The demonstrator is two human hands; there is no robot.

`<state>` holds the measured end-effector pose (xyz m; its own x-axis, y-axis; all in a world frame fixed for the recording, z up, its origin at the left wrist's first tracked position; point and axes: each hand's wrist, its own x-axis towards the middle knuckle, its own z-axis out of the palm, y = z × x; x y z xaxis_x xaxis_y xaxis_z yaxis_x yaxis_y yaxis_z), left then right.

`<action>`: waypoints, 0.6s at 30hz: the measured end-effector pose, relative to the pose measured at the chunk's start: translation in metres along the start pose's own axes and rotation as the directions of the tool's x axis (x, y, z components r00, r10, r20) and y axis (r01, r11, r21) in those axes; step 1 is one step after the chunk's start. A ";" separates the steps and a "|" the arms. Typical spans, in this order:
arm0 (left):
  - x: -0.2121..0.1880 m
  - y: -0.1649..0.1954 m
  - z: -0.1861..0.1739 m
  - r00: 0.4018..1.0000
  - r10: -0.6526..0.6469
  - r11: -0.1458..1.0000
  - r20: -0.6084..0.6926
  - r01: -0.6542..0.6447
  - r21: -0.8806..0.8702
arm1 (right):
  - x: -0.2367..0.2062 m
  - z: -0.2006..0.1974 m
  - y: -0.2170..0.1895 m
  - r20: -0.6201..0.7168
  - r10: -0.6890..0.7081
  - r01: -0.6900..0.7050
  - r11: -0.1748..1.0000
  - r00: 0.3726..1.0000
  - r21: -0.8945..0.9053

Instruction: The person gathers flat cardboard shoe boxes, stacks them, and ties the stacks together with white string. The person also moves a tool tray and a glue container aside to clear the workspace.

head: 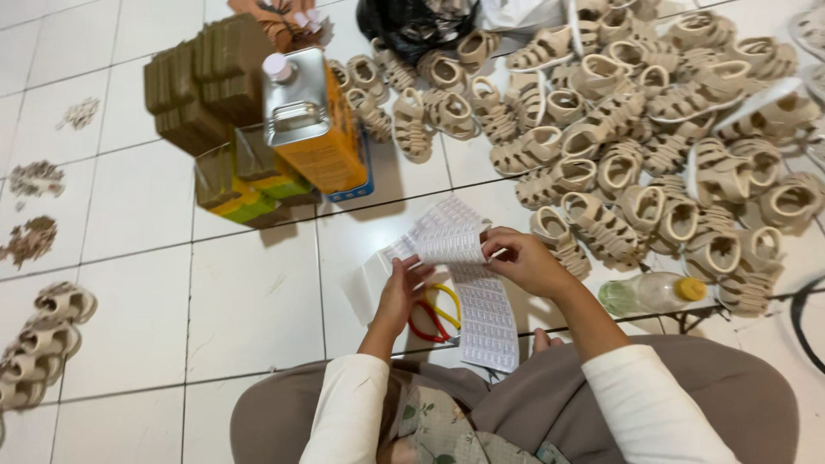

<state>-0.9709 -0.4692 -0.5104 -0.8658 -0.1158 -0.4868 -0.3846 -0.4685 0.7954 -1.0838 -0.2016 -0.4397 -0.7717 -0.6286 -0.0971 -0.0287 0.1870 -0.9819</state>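
I sit on a white tiled floor. My left hand (402, 288) and my right hand (522, 260) both grip a white sheet of small printed stickers (447, 245), bent over between them. More sticker sheets (485, 322) lie flat on the floor under my hands. Red and yellow scissors (434, 316) rest beside those sheets, below my left hand. A big heap of small beige strappy sandals (640, 129) spreads across the floor just beyond my right hand.
An orange metal can (314, 120) stands at the back left beside stacked brown pieces (202, 86) and small boxes (245, 193). A clear plastic bottle with a yellow cap (649, 294) lies at my right. More sandals (43, 339) line the left edge.
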 end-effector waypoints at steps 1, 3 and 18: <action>0.001 0.000 0.000 0.999 -0.041 0.994 0.021 0.043 -0.103 | -0.002 0.005 -0.009 0.014 -0.033 0.033 0.999 0.999 0.002; 0.001 -0.001 -0.001 0.991 -0.110 0.945 0.079 0.129 -0.302 | -0.006 0.013 -0.023 0.040 -0.101 0.100 0.995 0.994 0.008; -0.062 0.044 0.062 0.969 0.203 0.944 0.139 -0.232 0.237 | -0.025 0.032 -0.060 -0.085 0.159 -0.138 0.967 0.984 0.215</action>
<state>-0.9539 -0.4283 -0.4223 -0.9618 -0.0851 -0.2602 -0.2382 -0.2077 0.9487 -1.0419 -0.2213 -0.3838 -0.8178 -0.5241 -0.2378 0.2151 0.1050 -0.9709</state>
